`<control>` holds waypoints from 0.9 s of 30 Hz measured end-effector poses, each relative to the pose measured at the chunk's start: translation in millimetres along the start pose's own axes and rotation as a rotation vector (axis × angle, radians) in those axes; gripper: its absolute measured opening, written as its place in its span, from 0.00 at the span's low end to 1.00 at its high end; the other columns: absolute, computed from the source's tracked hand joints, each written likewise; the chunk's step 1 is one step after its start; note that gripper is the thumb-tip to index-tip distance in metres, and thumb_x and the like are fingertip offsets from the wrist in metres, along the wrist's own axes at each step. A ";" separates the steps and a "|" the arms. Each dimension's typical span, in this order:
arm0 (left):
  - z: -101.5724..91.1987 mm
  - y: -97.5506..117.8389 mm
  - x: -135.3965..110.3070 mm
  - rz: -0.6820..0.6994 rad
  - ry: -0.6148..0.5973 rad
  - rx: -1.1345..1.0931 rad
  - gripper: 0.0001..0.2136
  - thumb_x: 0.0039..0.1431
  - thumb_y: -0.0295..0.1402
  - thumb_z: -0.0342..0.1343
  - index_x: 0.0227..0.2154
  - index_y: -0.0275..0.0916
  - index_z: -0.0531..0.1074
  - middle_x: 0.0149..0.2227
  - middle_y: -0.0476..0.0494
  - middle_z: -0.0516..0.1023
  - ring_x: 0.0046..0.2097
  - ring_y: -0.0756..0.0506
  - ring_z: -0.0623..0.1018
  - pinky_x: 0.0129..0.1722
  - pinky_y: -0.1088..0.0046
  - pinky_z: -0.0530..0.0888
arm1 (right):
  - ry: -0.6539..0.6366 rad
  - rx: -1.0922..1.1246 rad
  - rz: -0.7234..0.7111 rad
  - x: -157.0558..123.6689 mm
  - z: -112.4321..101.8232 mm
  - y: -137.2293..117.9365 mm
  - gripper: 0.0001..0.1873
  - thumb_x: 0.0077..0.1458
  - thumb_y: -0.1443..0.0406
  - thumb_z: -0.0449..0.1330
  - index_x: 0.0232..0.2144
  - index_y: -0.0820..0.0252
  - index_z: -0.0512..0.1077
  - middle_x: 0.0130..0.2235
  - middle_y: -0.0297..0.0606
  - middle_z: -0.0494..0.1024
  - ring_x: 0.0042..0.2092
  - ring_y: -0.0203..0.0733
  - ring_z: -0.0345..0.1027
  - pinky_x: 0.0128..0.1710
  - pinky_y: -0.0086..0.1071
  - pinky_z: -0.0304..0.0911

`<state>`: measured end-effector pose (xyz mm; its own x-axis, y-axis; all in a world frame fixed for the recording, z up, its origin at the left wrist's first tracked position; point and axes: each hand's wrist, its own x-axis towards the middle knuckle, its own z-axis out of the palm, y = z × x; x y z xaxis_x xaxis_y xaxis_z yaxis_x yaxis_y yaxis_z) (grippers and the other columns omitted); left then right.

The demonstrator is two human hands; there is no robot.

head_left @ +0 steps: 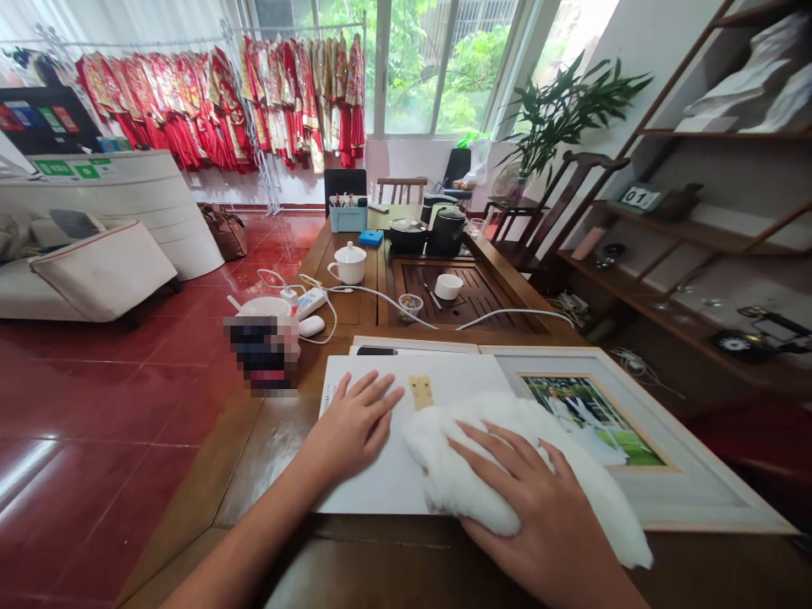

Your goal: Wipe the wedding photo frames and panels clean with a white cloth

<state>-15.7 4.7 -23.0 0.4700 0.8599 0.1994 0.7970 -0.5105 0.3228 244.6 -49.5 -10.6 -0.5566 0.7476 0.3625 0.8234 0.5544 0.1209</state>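
My left hand (355,423) lies flat with spread fingers on a white flat board (453,372). Fixed to the board, between my hands, is a small gold-coloured plate with two holes (421,391). My right hand (533,482) is bent over a bunched white fluffy cloth (444,440), holding it against the board's right part. The cloth trails right across a pale wooden picture frame (698,461), which borders a photo of two people outdoors (609,423). Part of the frame and the board's lower right corner are hidden under cloth and hand.
Behind the board, a white cable (381,296) crosses the wooden table (254,457). A lidded white cup (348,264), a small white bowl (448,287) and a black kettle (447,230) stand farther back. A power strip (310,300) and white mouse (311,326) lie left. Shelves (691,228) rise right.
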 end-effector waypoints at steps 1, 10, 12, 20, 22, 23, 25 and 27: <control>0.0 -0.1 0.1 0.006 0.001 0.001 0.21 0.68 0.30 0.44 0.62 0.49 0.62 0.66 0.47 0.60 0.67 0.39 0.58 0.65 0.44 0.53 | 0.002 0.004 0.018 6.8 2.7 1.4 0.32 0.54 0.56 0.57 0.61 0.43 0.60 0.61 0.30 0.66 0.58 0.54 0.61 0.51 0.51 0.51; -0.1 1.4 1.3 0.023 0.015 0.020 0.23 0.67 0.28 0.44 0.63 0.47 0.60 0.66 0.45 0.61 0.67 0.37 0.58 0.64 0.42 0.54 | 0.031 0.078 0.144 64.2 24.6 13.8 0.28 0.58 0.55 0.55 0.61 0.46 0.61 0.60 0.36 0.68 0.59 0.56 0.60 0.52 0.56 0.51; 0.7 1.3 0.9 0.013 0.017 0.023 0.22 0.67 0.29 0.44 0.62 0.47 0.61 0.66 0.45 0.61 0.67 0.38 0.58 0.64 0.43 0.54 | 0.031 0.077 0.119 58.6 23.5 12.9 0.27 0.57 0.54 0.55 0.59 0.45 0.62 0.61 0.36 0.68 0.59 0.56 0.59 0.52 0.56 0.50; 1.3 1.2 1.3 -0.014 -0.003 0.034 0.21 0.68 0.31 0.44 0.62 0.49 0.61 0.66 0.48 0.60 0.67 0.40 0.58 0.65 0.45 0.54 | 0.007 0.020 -0.033 -1.6 0.3 0.3 0.32 0.53 0.57 0.58 0.61 0.42 0.61 0.62 0.31 0.65 0.59 0.56 0.61 0.52 0.53 0.49; 1.2 1.2 1.5 -0.010 -0.001 0.033 0.22 0.68 0.30 0.44 0.62 0.49 0.61 0.66 0.49 0.60 0.67 0.40 0.58 0.65 0.45 0.54 | 0.000 0.013 -0.055 -11.3 -4.3 -0.7 0.33 0.53 0.57 0.58 0.62 0.43 0.60 0.63 0.31 0.64 0.59 0.56 0.60 0.52 0.52 0.50; 1.2 1.2 1.4 -0.006 0.002 0.032 0.22 0.68 0.30 0.44 0.62 0.50 0.61 0.66 0.49 0.60 0.67 0.40 0.58 0.65 0.45 0.53 | -0.003 0.013 -0.058 -13.4 -5.5 -0.6 0.34 0.52 0.58 0.58 0.62 0.43 0.60 0.63 0.31 0.64 0.59 0.55 0.60 0.52 0.51 0.50; 1.1 0.8 0.9 0.002 0.005 0.030 0.22 0.67 0.30 0.44 0.62 0.49 0.61 0.66 0.48 0.59 0.67 0.40 0.58 0.65 0.45 0.53 | -0.013 0.017 -0.050 -11.6 -5.4 0.9 0.34 0.52 0.58 0.58 0.62 0.42 0.59 0.63 0.30 0.64 0.59 0.55 0.60 0.51 0.51 0.50; 1.0 0.3 0.4 0.010 0.005 0.028 0.22 0.67 0.30 0.45 0.62 0.49 0.62 0.66 0.47 0.60 0.67 0.39 0.58 0.65 0.44 0.53 | -0.017 0.027 -0.021 -1.8 -1.8 3.4 0.33 0.53 0.58 0.57 0.62 0.42 0.59 0.62 0.30 0.65 0.58 0.54 0.61 0.51 0.51 0.51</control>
<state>-14.9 4.9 -23.8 0.4762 0.8546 0.2074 0.8026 -0.5187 0.2945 248.7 -49.6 -9.1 -0.5761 0.7414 0.3441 0.8081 0.5799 0.1032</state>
